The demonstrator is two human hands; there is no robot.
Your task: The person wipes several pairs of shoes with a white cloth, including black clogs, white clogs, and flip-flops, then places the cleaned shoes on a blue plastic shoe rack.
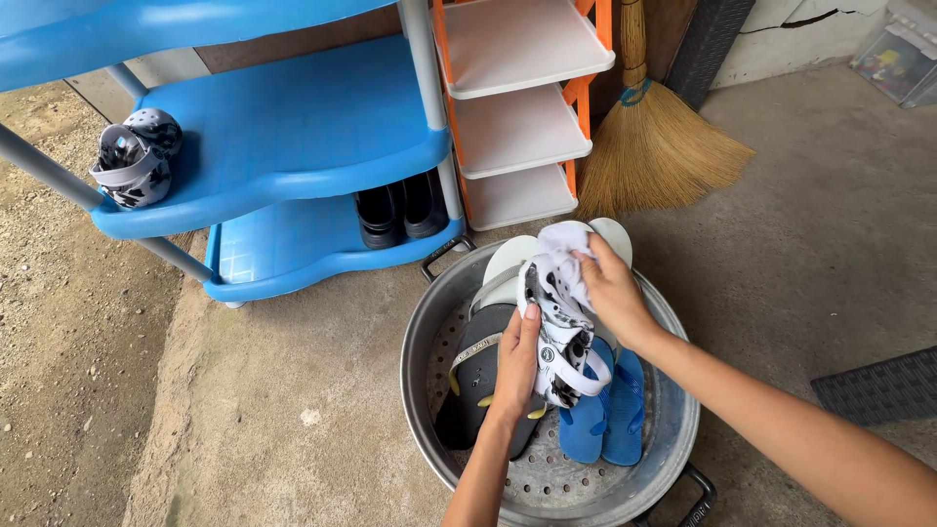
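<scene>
the left hand [514, 363] has its grip closed around the side of a black-and-white patterned clog [561, 337], thumb up along its edge. the right hand [610, 291] pinches a white cloth [566, 244] shut against the clog's far end. the clog is held over a perforated metal basin [664, 439], its long axis running away from the person, tilted slightly. flip-flops lie in the basin: blue [605, 415], black [478, 366], white [508, 259]. the basin sits on a concrete floor [322, 390] by a blue shoe rack [293, 127], where a matching clog [137, 156] rests, and a broom [649, 137].
</scene>
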